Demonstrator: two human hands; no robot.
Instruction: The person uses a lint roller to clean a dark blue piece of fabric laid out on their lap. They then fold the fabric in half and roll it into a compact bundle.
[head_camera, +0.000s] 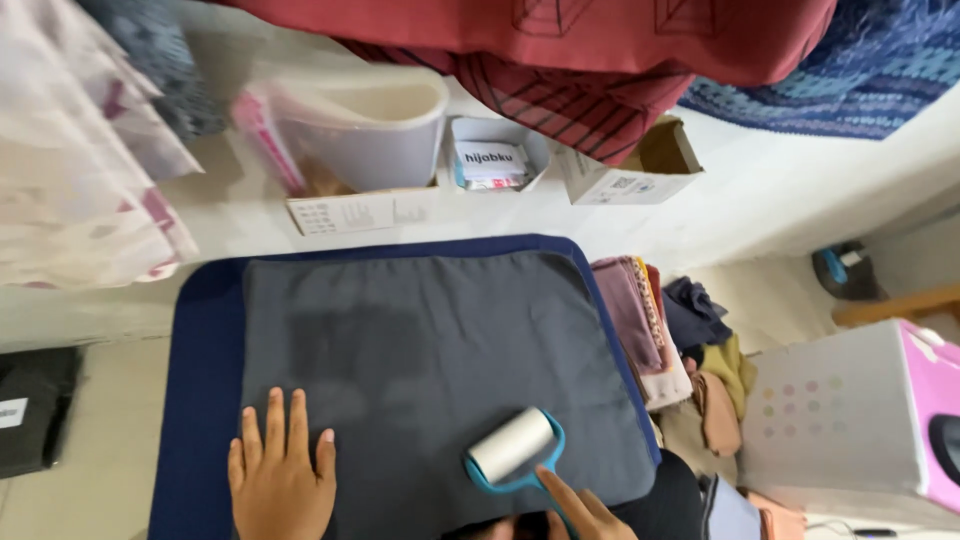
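Pressing flat, fingers spread, the left hand (280, 480) pins the grey cloth (430, 370) at lower left of the frame. The right hand (580, 510) holds the lint roller (512, 447) by its handle, just right; the drum's long axis slants up-right.

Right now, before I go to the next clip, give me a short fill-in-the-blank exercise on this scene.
1. The right hand holds a lint roller with a ____ frame.
2. The left hand lies flat on the ____ cloth.
3. That cloth lies on a dark ____ pad.

Missing words: blue; grey; blue.
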